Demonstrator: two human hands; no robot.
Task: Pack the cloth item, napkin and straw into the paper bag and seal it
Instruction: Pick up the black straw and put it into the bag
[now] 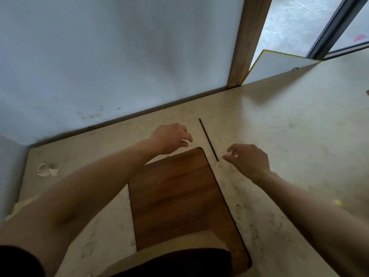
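plainly, both bare forearms reach forward over a pale, marbled surface, smooth and faintly veined, which i take for the desk (279, 136). the left hand (170, 137) hovers past the far rounded corner of a flat wooden board (179, 196), dark brown with a straight lengthwise grain; its fingers are curled downward, and something small and whitish shows at the fingertips, too blurred to say whether it is pinched or merely lying beneath. the right hand (247, 159) hangs to the right of the board with fingers loosely bent and spread, holding nothing. between the two hands lies the straw (208, 139), a thin, straight, black stick resting flat on the desk just beside the board's right edge, its near end close to the right fingertips but apart from them. far to the left sits a roll of pale tape (45, 169), ring-shaped, with a crumpled strip trailing off it. a matte grey-white wall (99, 56) rises behind, edged on the right by a wooden post (247, 43). a dark sleeve (18, 260) shows at the lower left.
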